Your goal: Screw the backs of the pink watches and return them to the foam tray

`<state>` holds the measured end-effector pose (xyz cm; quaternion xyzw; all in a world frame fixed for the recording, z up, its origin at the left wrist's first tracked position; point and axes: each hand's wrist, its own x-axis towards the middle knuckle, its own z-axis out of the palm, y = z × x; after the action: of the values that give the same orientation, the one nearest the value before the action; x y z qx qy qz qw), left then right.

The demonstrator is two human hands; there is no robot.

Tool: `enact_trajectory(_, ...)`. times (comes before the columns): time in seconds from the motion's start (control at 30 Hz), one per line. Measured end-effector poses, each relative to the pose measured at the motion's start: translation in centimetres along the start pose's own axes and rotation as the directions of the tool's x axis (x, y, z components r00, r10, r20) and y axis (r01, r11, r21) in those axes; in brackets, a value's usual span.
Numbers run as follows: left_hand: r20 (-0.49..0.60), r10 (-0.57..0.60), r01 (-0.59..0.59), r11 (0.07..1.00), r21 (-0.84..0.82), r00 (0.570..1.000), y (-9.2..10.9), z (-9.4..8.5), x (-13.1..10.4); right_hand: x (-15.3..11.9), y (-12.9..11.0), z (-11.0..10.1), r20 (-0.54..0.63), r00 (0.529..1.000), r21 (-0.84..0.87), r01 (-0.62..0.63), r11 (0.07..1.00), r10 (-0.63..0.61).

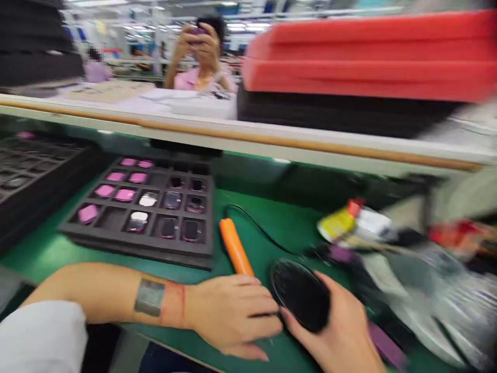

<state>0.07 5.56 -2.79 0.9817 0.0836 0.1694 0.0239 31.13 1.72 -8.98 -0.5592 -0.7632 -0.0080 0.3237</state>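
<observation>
My right hand [341, 331] grips a dark, oval, disc-like object [301, 295] with a shiny rim, thumb and fingers at its edges; motion blur hides its exact kind. Palm down beside it is my left hand [240, 316], open, with its fingers stretched towards the oval object. An orange stick-shaped handle [236, 247] lies just beyond the left hand, which covers its near end. To the left, a black foam tray [147, 252] has compartments with pink pieces [125, 195] and dark, glossy, squarish pieces [169, 227], like small watch cases.
Another black tray [50, 202] stands at far left. Blurred plastic bags [446, 290] and a yellow packet [337, 225] crowd the right. A shelf edge [233, 135] crosses above the green bench [267, 207], bearing red foam [361, 57]. Behind it, a person [200, 57] holds up a device.
</observation>
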Motion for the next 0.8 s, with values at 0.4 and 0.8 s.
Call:
enact_trajectory(0.4, -0.074, -0.153, 0.141, 0.979, -0.147, 0.986, 0.9, 0.6, -2.8, -0.2, -3.3, -1.5, 0.046, 0.988, 0.141, -0.151, 0.978, 0.146)
enact_trajectory(0.8, -0.090, -0.199, 0.185, 0.973, -0.140, 0.976, 1.8, 1.0, -2.7, -3.6, -6.2, -4.0, 0.216, 0.971, -0.072, -0.088, 0.994, 0.102)
